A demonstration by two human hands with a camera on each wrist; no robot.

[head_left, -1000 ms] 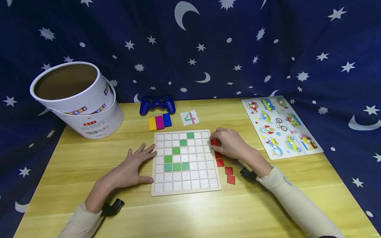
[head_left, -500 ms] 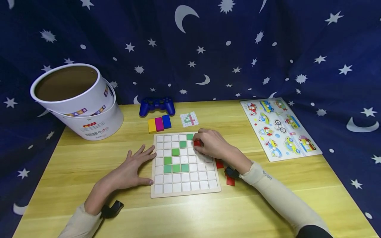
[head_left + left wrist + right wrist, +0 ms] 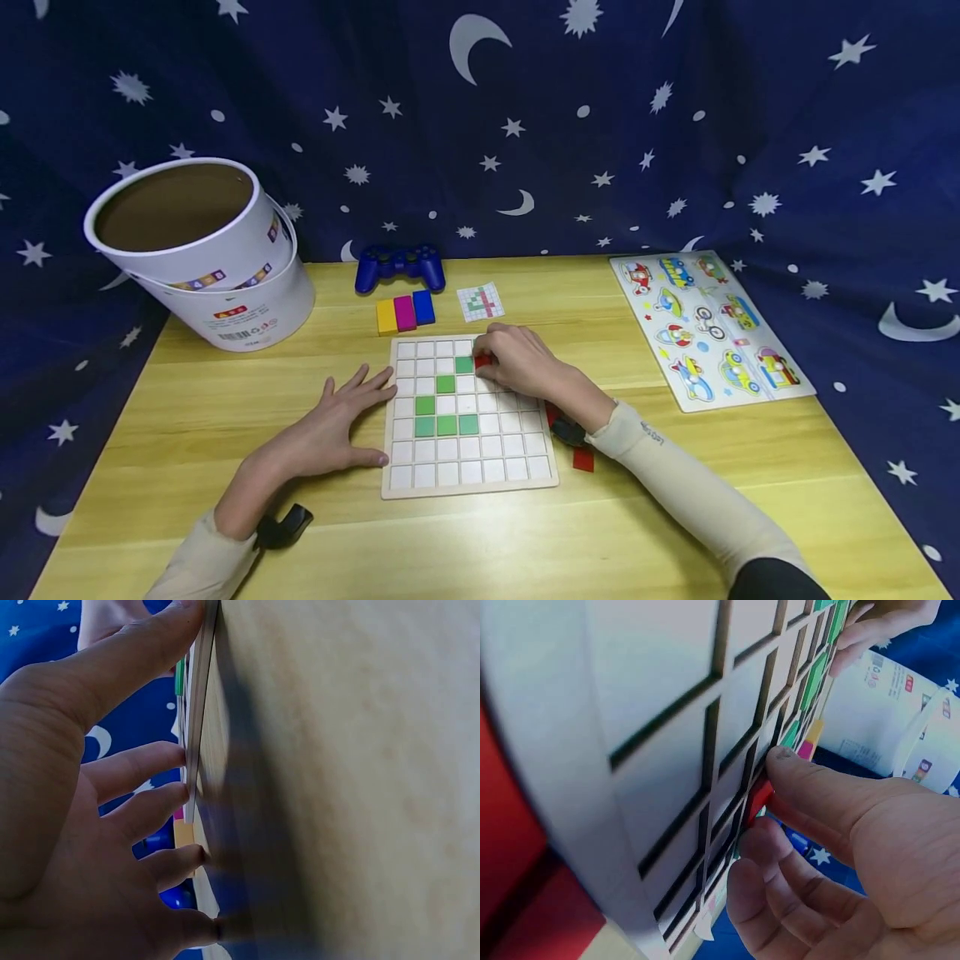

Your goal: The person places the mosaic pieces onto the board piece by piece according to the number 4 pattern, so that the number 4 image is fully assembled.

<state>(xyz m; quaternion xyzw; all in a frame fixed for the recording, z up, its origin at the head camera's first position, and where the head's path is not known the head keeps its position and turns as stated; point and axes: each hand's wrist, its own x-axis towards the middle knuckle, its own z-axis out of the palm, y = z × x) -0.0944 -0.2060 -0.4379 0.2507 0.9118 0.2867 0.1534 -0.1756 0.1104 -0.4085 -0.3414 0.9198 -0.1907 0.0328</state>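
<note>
A wooden grid board [image 3: 471, 492] with white squares lies on the table, several green tiles [image 3: 446, 425] set in its cells. My right hand [image 3: 519, 360] is over the board's upper part, pinching a red tile [image 3: 759, 799] between thumb and fingers, low over a cell right of a green tile. The hand covers the board's top right cells. My left hand [image 3: 330, 433] rests at the board's left edge, fingers spread, thumb and fingertips touching the rim. More red tiles [image 3: 582, 459] lie beside the board's right edge, partly hidden by the right wrist.
Behind the board lie a pattern card [image 3: 481, 302], yellow, magenta and blue blocks [image 3: 405, 313] and a blue game controller [image 3: 400, 268]. A white bucket [image 3: 247, 321] stands at the back left. A vehicle puzzle board [image 3: 705, 392] lies at right.
My right hand has moved left from the red tiles beside the board onto its upper part, bringing a red tile along. The left hand has stayed at the left edge.
</note>
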